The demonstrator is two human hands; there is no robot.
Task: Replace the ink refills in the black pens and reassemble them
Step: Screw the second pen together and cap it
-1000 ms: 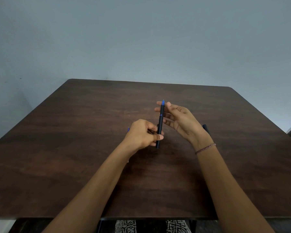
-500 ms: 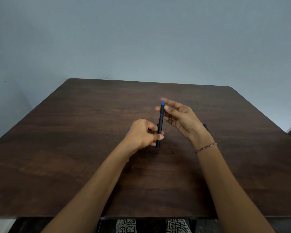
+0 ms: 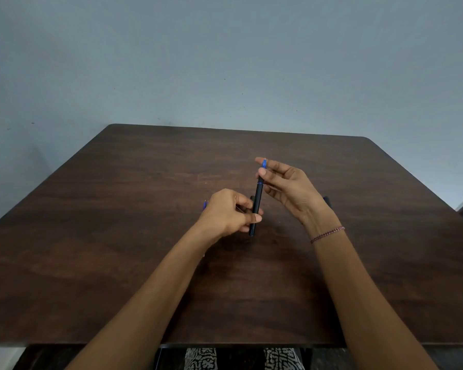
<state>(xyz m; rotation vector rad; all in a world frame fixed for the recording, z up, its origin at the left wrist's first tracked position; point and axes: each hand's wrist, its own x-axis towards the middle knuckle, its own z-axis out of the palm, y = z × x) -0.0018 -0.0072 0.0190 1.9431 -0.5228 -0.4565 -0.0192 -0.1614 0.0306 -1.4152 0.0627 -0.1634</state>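
From my remote seat I see the left hand [image 3: 229,212] curled round the lower half of the black pen [image 3: 257,201], thumb across the front of the barrel and fingers wrapped behind it, holding it nearly upright above the middle of the table [image 3: 118,236]. The pen's lower end pokes out below the thumb and its blue tip [image 3: 264,163] points up and away from me. The right hand [image 3: 292,190] meets the pen at that upper end: thumb and forefinger pinch the barrel just under the blue tip, while the other fingers spread loosely, palm turned toward the left hand. A thin bracelet [image 3: 328,234] sits on the right wrist. Behind the left hand, a small blue-tipped piece [image 3: 205,204] shows on the tabletop; it may be a refill, but most of it is hidden and I cannot tell for sure. A dark piece [image 3: 327,201] lies on the table, just beyond the right wrist, largely covered by it. The table is dark brown wood, set against a plain grey-blue wall [image 3: 225,62], and patterned fabric [image 3: 201,359] shows below its near edge.
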